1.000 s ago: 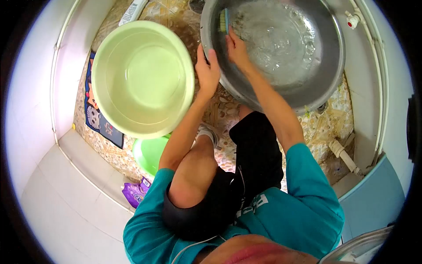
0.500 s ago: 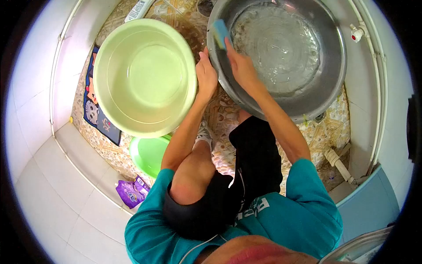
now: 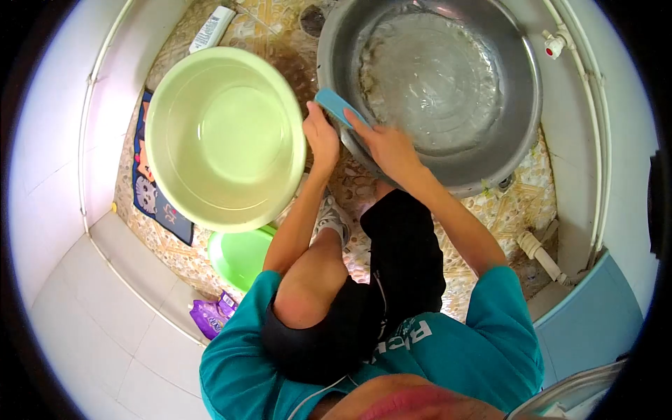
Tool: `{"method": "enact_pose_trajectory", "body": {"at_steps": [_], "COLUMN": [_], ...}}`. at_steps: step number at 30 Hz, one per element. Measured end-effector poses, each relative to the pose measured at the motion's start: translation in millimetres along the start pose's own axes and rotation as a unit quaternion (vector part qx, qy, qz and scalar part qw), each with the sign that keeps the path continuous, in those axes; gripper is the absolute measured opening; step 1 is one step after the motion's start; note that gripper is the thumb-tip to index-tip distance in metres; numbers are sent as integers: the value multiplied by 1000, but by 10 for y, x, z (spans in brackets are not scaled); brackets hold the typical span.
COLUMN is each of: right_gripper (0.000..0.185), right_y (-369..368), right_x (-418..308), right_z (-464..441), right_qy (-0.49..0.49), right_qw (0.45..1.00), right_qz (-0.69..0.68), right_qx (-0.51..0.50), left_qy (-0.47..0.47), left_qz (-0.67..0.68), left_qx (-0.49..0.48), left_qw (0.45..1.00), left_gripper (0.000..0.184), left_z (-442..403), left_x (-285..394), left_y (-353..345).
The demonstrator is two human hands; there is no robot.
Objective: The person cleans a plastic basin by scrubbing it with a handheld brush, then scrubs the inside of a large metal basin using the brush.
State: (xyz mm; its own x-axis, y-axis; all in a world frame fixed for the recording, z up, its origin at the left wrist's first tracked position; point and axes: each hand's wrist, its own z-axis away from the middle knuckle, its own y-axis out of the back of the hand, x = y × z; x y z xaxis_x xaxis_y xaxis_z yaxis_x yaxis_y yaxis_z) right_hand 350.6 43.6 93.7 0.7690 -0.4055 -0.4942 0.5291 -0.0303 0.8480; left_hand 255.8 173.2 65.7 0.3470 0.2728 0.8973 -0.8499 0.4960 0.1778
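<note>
My right hand (image 3: 393, 150) is closed around a blue scrub brush (image 3: 336, 106) and holds it across the left rim of a large grey basin (image 3: 523, 133). A shallow layer of rippling water (image 3: 434, 84) covers the basin's bottom. My left hand (image 3: 322, 142) is at the outside of the same rim, just below the brush's far end, with its fingers closed against the edge and partly hidden. Close on its left stands a pale green basin (image 3: 297, 133) with clear water in it.
A smaller bright green basin (image 3: 231, 262) sits partly under the pale one. Nearby are a purple pouch (image 3: 208, 318), a cartoon mat (image 3: 168, 213) and a white bottle (image 3: 212, 29). Pipes with a red-marked valve (image 3: 555, 45) run along the right wall. A drain (image 3: 313, 19) lies at the top.
My right hand has drawn the brush down along the grey basin's left rim, toward me, and turned it flatter. The left hand stays by the rim. The whole view has shifted slightly.
</note>
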Motion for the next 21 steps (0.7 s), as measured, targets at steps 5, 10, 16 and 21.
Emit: {"method": "enact_pose_trajectory", "body": {"at_steps": [5,10,16,21], "right_gripper": [73,57,52,52], "right_y": [-9,-78,-651,-224], "right_x": [343,1404,1465,868], "right_z": [356,237,-14,18], "right_qy": [-31,-205,-112,-89], "right_qw": [996,959,963,964], "right_qz": [-69,-62,-146,-221], "right_qx": [38,187,198,118], "left_qy": [-14,-25,-83,-113], "left_qz": [207,102,56,-23], "left_qx": [1,-98,-109,-66], "left_qw": [978,990,989,991], "left_gripper": [47,27,29,22], "left_z": [59,83,135,-363], "left_x": [110,-85,-215,98], "left_y": [-81,28,-115,-153]}}
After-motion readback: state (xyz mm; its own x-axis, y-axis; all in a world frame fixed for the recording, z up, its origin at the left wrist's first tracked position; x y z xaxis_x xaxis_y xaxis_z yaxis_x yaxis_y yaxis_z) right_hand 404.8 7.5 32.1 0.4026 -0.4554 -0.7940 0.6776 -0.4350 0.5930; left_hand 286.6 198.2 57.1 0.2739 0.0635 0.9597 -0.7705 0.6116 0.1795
